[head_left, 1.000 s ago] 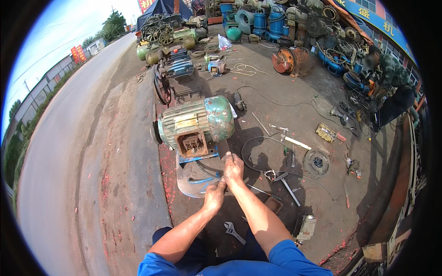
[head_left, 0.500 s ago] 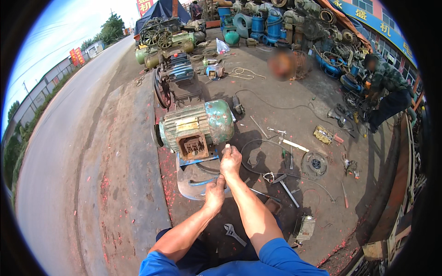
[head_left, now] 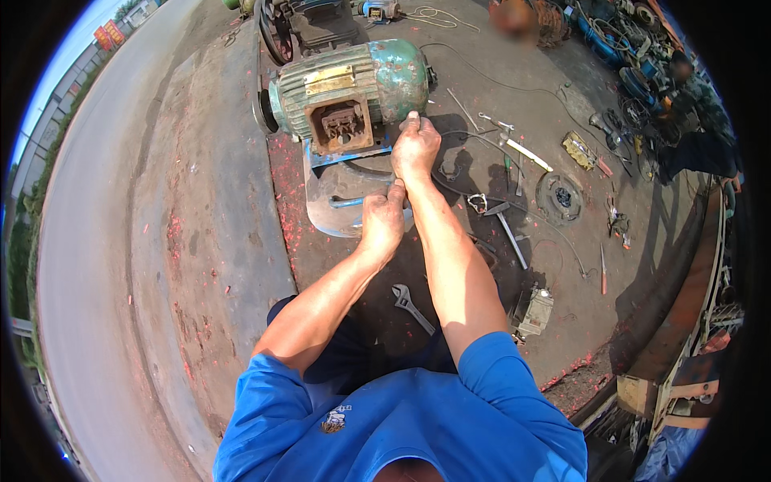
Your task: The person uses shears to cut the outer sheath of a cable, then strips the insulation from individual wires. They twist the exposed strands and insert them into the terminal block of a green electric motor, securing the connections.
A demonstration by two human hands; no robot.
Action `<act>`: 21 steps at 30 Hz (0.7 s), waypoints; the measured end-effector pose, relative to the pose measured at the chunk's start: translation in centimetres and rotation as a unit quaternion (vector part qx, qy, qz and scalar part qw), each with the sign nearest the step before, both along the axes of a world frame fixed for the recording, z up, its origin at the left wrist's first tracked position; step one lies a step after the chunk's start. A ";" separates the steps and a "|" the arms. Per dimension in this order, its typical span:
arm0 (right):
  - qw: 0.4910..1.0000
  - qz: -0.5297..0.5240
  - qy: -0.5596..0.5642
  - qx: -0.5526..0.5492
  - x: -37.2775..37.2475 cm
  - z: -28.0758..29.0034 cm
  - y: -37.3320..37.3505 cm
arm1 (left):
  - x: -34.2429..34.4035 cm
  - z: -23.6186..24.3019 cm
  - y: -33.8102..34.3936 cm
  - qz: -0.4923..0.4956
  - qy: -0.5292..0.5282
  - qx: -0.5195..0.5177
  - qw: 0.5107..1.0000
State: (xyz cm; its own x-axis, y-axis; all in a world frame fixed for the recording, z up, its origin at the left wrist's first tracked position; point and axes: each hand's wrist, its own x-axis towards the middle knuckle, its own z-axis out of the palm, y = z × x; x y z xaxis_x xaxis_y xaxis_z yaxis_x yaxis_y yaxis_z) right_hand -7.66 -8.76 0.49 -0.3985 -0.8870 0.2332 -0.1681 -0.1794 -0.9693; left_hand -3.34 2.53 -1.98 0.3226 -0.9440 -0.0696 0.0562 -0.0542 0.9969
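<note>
A worn green electric motor [head_left: 345, 92] lies on its side, with an open rusty terminal box [head_left: 340, 124] facing me and a dark pulley [head_left: 265, 112] at its left end. Below it are a blue frame edge [head_left: 347, 156] and a rounded metal plate [head_left: 325, 210] with a blue bar handle [head_left: 347, 202]. My right hand [head_left: 416, 151] is closed just below the motor's right end. Close beneath it, my left hand [head_left: 382, 217] is closed too, its thumb side by the right wrist. Whatever the fingers hold is hidden.
On the ground to the right lie a hammer [head_left: 507, 233], an adjustable wrench [head_left: 413, 308], a round metal cover [head_left: 559, 198], a screwdriver [head_left: 604, 271] and a loose cable [head_left: 530, 95]. Another person [head_left: 697, 120] crouches at the far right. A road [head_left: 88, 265] runs along the left.
The view has tipped downward, so the motor and tools sit higher in the picture. Both my hands stay closed near the motor's right end.
</note>
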 end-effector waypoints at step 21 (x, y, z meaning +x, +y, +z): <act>0.945 0.120 0.217 0.212 -17.2 -13.1 9.8 | 5.3 5.1 4.2 -0.068 -0.073 0.163 0.982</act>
State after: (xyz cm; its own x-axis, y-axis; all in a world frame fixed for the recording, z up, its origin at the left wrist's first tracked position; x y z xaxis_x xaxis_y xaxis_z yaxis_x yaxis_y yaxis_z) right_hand -24.85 1.07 -12.59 -0.1213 -0.9903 -0.0679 -0.5698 0.1254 -0.8122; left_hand 1.99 6.70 3.16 0.2243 -0.9146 -0.3365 -0.1167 -0.3680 0.9225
